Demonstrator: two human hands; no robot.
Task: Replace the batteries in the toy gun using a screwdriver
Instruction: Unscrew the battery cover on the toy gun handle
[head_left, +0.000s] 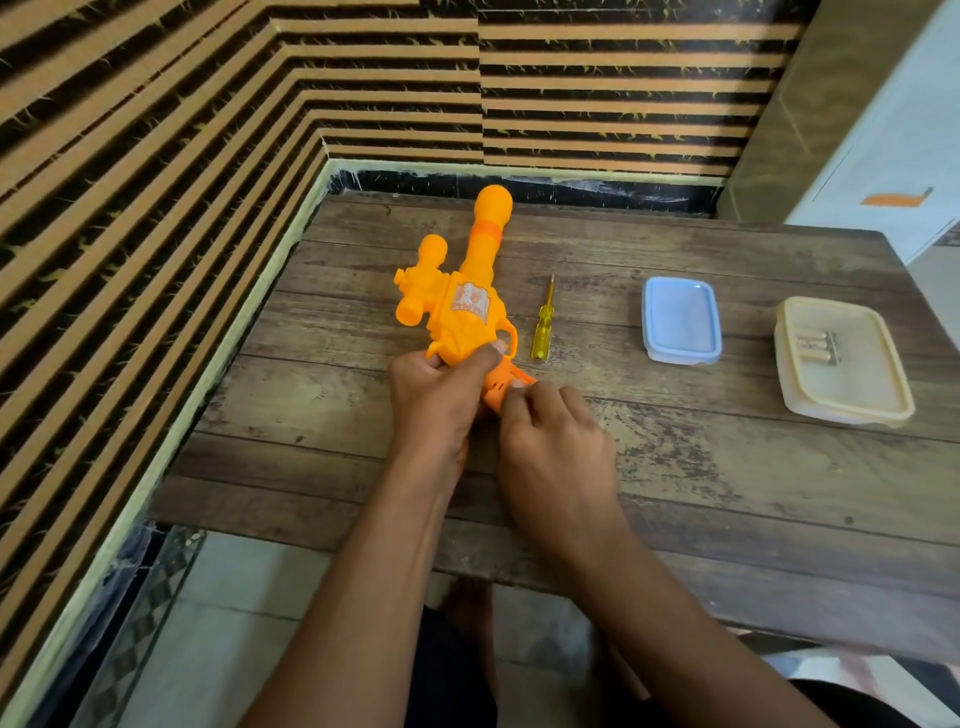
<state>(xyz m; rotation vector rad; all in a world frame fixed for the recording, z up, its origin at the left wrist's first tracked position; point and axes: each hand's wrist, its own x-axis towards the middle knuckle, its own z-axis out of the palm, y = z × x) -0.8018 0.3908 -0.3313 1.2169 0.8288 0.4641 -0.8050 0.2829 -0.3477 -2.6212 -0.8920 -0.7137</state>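
An orange toy gun (462, 291) lies on the wooden table (675, 493), barrel pointing away from me. My left hand (436, 400) grips its body near the trigger. My right hand (550, 441) pinches the darker orange handle (501, 387), fingertips on its lower end. A yellow screwdriver (543, 327) lies on the table just right of the gun, tip pointing away, touched by neither hand. Several batteries (818, 345) lie in a cream container (883, 400) at the right.
A light blue container (680, 322) sits between the screwdriver and the cream container. A striped wall runs along the table's left and far edges. A white cabinet (893, 130) stands at the back right. Floor tiles show below the table's near edge.
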